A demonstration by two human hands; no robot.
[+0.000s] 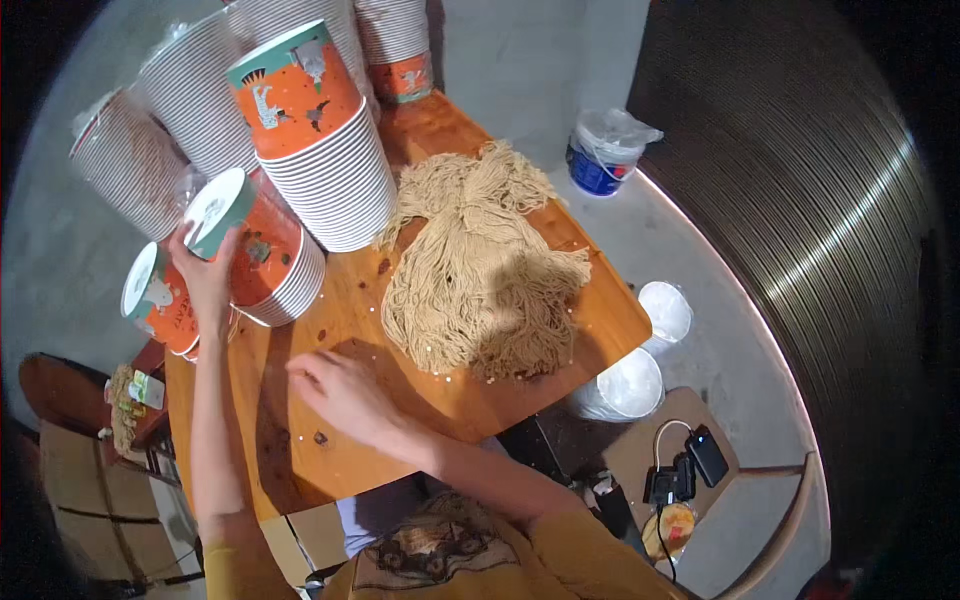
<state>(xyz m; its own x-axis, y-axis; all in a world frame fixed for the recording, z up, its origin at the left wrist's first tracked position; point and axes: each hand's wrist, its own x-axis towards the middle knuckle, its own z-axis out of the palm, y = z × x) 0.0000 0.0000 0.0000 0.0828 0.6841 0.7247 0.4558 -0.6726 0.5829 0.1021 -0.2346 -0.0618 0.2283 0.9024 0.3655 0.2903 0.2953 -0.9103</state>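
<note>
On the wooden table, upside-down orange and green paper tubs stand in nested stacks. My left hand grips the side of the upper tub in the middle stack, thumb on its front and fingers at its left side. A shorter stack stands just left of that hand, and a taller one rises behind. My right hand hovers over the near part of the table, its fingers loosely curled together with nothing visible in them. To its upper right lies a big heap of beige, yarn-like strands.
More tub stacks in clear plastic crowd the far left. Beyond the table's right edge stand a blue-and-white bucket and two white containers. A chair at lower right carries a black device and cables. White specks dot the table.
</note>
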